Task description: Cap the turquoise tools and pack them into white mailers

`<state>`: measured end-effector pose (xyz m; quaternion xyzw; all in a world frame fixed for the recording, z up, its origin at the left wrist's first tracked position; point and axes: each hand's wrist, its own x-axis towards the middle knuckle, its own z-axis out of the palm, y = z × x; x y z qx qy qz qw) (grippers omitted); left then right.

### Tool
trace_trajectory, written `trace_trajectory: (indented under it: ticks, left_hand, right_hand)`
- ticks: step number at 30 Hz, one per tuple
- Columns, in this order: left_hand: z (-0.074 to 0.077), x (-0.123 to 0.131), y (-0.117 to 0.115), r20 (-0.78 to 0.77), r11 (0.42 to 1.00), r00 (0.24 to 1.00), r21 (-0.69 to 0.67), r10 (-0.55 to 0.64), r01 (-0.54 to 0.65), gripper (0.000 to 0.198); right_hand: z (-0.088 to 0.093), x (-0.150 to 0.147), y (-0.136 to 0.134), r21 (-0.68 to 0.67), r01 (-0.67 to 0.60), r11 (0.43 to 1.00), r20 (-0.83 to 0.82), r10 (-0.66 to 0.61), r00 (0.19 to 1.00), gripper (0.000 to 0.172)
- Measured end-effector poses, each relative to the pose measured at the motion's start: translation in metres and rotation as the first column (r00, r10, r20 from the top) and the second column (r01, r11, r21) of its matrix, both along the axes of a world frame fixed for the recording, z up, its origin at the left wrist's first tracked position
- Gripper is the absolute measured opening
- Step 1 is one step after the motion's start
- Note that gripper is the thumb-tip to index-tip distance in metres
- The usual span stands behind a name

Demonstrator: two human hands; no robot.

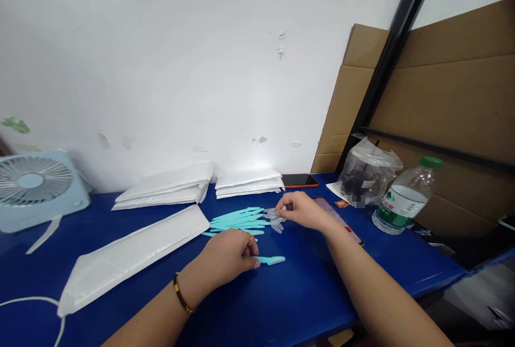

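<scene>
My left hand (229, 255), wearing a ring and a bracelet, is closed around the handle of a turquoise eyebrow razor (273, 260). Its blade end points right, above the blue tabletop. Just behind that hand lies a pile of similar turquoise razors (237, 219), fanned out side by side. To the right of the pile is a small heap of clear plastic blade caps (277, 223). My right hand (295, 208) reaches into this heap with thumb and fingertips pinched together on a cap, which the fingers partly hide.
White padded mailers (140, 253) lie at left, with folded stacks (249, 182) along the wall. A blue fan (38, 186) stands far left. At right are a phone (338, 218), a bagged cup (368, 170) and a water bottle (404, 199). Another phone (300, 180) lies behind.
</scene>
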<state>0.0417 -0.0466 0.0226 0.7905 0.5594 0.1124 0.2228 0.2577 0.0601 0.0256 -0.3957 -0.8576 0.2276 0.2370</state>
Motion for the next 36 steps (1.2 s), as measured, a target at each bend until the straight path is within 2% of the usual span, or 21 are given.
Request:
trace_trajectory:
  ticks: [3, 7, 12, 18, 29, 36]
  left_hand:
    - [0.004, -0.008, 0.005, -0.097, 0.995, 0.993, 0.084, 0.065, -0.057, 0.014]
    - [0.007, -0.026, 0.016, -0.230, 0.979, 0.964, 0.181, 0.135, -0.094, 0.013]
    - [0.002, -0.034, 0.024, -0.238, 0.987, 0.968, 0.158, 0.075, -0.038, 0.008]
    - [-0.002, -0.031, 0.025, -0.260, 0.976, 0.966, 0.214, 0.007, 0.051, 0.016]
    - [-0.003, -0.030, 0.026, -0.221, 0.975, 0.975, 0.209, -0.027, 0.074, 0.018]
    - [-0.008, -0.028, 0.028, -0.134, 0.978, 0.989, 0.188, -0.064, 0.089, 0.017]
  right_hand:
    - [-0.003, 0.000, -0.002, 0.036, -0.014, 0.999, 0.147, 0.009, 0.989, 0.011]
    - [-0.012, -0.006, -0.005, 0.025, -0.005, 1.000, 0.265, -0.001, 0.964, 0.010]
    - [-0.014, -0.008, -0.004, -0.006, -0.008, 1.000, 0.314, 0.010, 0.950, 0.008]
    - [-0.007, -0.006, -0.008, -0.130, -0.107, 0.986, 0.303, 0.142, 0.942, 0.011]
    - [-0.011, -0.022, -0.017, -0.006, -0.187, 0.982, 0.254, 0.182, 0.950, 0.010]
    - [-0.013, -0.029, -0.023, -0.009, -0.230, 0.973, 0.215, 0.226, 0.950, 0.006]
